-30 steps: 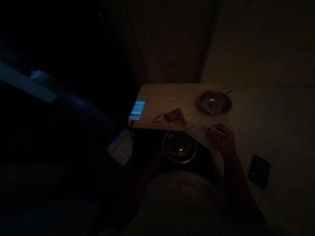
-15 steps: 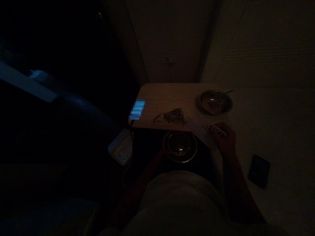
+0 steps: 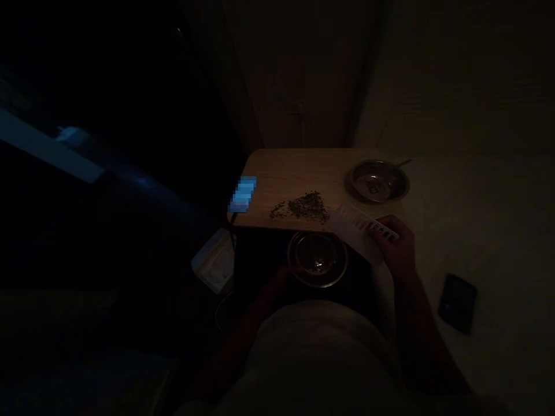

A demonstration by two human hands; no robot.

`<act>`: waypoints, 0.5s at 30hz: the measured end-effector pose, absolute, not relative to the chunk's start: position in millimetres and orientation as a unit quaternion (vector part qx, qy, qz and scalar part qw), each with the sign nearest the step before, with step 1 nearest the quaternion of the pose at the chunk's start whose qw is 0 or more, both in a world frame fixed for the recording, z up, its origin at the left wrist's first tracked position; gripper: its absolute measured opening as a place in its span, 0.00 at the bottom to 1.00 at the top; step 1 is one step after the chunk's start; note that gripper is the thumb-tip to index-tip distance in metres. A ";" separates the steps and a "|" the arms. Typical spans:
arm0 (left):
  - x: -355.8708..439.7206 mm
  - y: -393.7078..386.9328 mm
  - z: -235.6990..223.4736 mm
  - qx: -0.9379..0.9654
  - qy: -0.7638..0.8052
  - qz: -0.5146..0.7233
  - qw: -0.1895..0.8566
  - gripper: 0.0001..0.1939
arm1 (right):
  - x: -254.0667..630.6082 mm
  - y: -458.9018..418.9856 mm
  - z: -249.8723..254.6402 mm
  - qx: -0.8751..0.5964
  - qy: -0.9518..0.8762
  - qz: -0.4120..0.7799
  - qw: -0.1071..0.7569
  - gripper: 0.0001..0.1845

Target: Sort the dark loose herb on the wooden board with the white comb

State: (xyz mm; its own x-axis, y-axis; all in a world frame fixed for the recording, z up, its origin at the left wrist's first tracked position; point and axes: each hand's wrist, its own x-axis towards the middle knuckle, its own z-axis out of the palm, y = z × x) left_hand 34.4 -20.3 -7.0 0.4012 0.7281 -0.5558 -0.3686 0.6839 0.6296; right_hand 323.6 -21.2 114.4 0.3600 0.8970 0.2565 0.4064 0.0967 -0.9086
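My right hand (image 3: 396, 242) is closed on the near end of a white plastic piece (image 3: 358, 228) with a row of slots along one side. Its far end rests by the table edge, just right of a loose pile of small dark grains (image 3: 309, 206). Below that edge, my left hand (image 3: 288, 273) is at the left rim of a round metal bowl (image 3: 318, 283) and seems to grip it; the fingers are dim. Some shiny bits show at the bottom of this bowl.
On the wooden table (image 3: 299, 164), a second metal bowl (image 3: 379, 199) with a thin handle sticking out stands at the back right. A lit, blurred screen (image 3: 243, 193) is at the left edge. A dark flat object (image 3: 457, 303) lies at right, and a pale box (image 3: 214, 263) sits low at left.
Both hands, the white plastic piece and the grains stay almost where they were. The view has shifted very slightly, and the wall looks darker.
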 end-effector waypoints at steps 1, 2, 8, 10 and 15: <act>34.4 -20.3 -5.9 0.211 0.424 0.339 0.813 0.31 | 323.3 -21.4 115.2 -0.631 -0.517 0.230 0.531 0.09; 34.5 -20.4 -4.7 0.214 0.419 0.342 0.814 0.30 | 322.8 -21.6 116.0 -0.631 -0.517 0.229 0.532 0.09; 35.7 -21.0 3.2 0.234 0.415 0.358 0.803 0.26 | 320.9 -23.2 118.6 -0.624 -0.527 0.249 0.520 0.08; 36.3 -20.2 6.2 0.239 0.423 0.359 0.797 0.27 | 320.9 -23.4 118.1 -0.626 -0.524 0.246 0.522 0.08; 37.3 -17.2 10.2 0.243 0.432 0.363 0.789 0.30 | 320.2 -22.6 115.9 -0.624 -0.524 0.237 0.529 0.08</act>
